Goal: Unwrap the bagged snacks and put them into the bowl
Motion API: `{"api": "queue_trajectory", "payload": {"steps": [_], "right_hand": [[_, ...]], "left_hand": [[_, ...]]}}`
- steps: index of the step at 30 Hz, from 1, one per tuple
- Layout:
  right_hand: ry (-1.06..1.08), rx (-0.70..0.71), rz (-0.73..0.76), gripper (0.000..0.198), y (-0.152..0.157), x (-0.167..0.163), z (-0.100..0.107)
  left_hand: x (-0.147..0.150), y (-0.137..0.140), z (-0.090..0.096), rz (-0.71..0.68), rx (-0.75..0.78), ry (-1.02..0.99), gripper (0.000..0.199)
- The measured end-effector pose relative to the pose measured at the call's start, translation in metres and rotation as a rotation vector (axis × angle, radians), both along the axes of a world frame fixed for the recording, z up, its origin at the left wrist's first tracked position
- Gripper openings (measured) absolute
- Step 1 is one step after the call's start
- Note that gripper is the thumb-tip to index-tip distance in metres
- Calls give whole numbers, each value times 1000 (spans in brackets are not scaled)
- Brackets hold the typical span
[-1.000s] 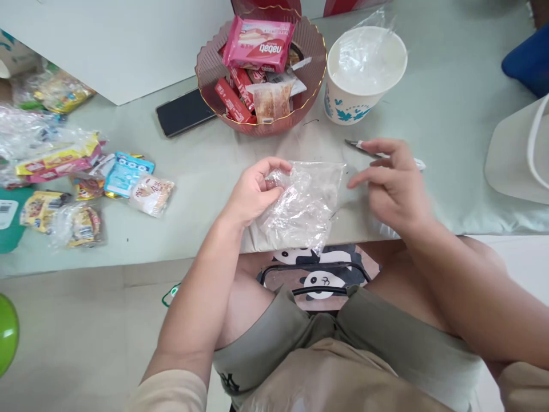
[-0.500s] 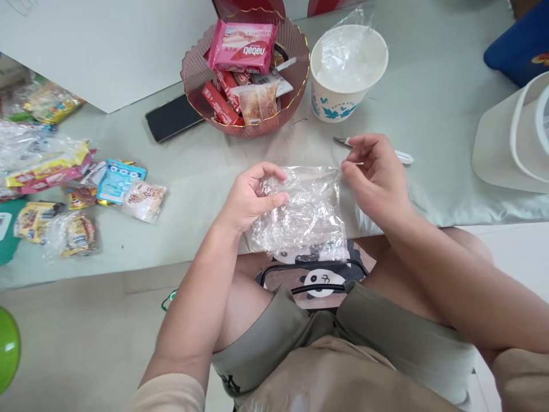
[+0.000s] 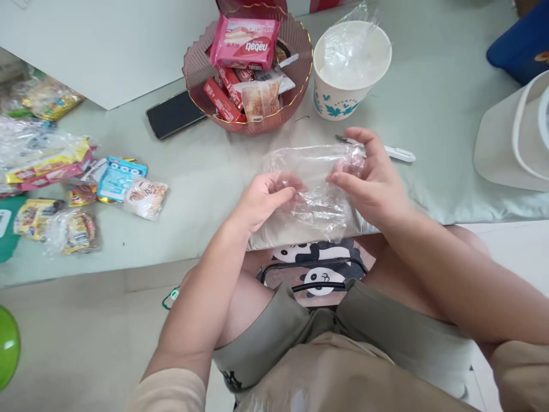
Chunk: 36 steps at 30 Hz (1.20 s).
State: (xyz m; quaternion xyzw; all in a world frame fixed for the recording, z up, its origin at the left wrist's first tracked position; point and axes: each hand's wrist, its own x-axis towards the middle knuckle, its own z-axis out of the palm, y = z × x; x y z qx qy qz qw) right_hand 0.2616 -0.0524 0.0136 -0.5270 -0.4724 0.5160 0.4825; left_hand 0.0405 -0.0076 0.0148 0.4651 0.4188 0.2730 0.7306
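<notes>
Clear plastic, that's where the action is: a crinkled bag [image 3: 315, 189] spans the gap between two bare hands over the near edge of the surface [image 3: 193, 183], and whether it touches the cloth below I can't tell! Take the bag as the centre of the dial, and here's the left hand [image 3: 266, 197] at nine o'clock, its grip pinching the film, thumb in front, fingertips showing through behind. Over at three, the right hand [image 3: 375, 177], grip half spread, index finger raised, film bunched around its fingers; how firmly it pinches, I can't tell.

Up at eleven o'clock sits a ribbed pink bowl [image 3: 300, 57] with a wavy gold rim, a pink wafer pack [image 3: 246, 43] riding atop the other packets. At one o'clock stands a white paper cup [image 3: 338, 106] with blue leaves, more clear film inside. A white-handled tool [image 3: 401, 154] lies at two, partly hidden by the right hand, and a white bin [image 3: 497, 143] waits well beyond it. Ten o'clock, a dark phone [image 3: 174, 117] beside the bowl; nine, well out, a blue packet [image 3: 121, 180] touching a small clear-wrapped snack [image 3: 146, 197]
</notes>
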Motion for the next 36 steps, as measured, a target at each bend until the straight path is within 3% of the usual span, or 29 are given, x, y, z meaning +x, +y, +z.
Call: {"api": "queue_trajectory", "payload": {"steps": [4,7,10,15,22,26,30,32,34,36], "right_hand": [[186,-89,52,73,-1,-7,4],[144,-200,115,45,-4,-12,10],[54,-197,96,29,-5,-11,13],[202,-204,113,33,-3,-9,14],[313,-147,130,21,-2,-4,15],[-16,-43,119,39,0,5,5],[-466,259,-86,22,1,11,0],[-527,370,-115,32,2,12,2],[-530,345,31,49,3,12,9],[-522,196,261,53,3,10,15]], "left_hand": [[6,-1,-3,128,86,1,22],[6,-2,-2,159,162,-4,23],[4,-2,1,120,136,13,28],[0,0,8,75,-8,-58,33],[0,8,9,107,4,-189,32],[-5,12,3,134,122,-71,40],[-8,8,-1,84,331,74,18],[-9,5,-1,3,402,118,21],[-9,3,-2,-80,462,120,23],[-8,3,-6,-113,533,117,32]]}}
